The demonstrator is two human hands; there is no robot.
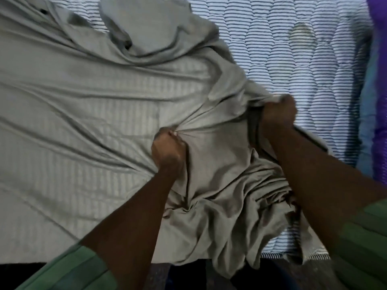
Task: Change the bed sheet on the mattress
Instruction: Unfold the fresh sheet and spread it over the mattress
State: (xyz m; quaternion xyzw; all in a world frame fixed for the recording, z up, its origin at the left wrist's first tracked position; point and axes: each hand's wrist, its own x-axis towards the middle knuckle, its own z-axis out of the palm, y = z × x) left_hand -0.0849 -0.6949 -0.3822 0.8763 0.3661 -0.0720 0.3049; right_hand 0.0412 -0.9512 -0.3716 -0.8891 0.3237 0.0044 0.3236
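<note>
Sheet [94,105]: grey-green with faint woven stripes. Mattress [293,59]: white with thin dark stripes, one yellowish stain. Sleeves [69,268]: green. Cloth [379,80] at right edge: purple.

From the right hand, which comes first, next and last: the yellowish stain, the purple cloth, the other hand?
Head view, measured from the right hand:
1. Yellowish stain on the striped mattress, up beyond it.
2. Purple cloth, far right edge.
3. Left hand, gripping the grey sheet.
The first two are close.
</note>
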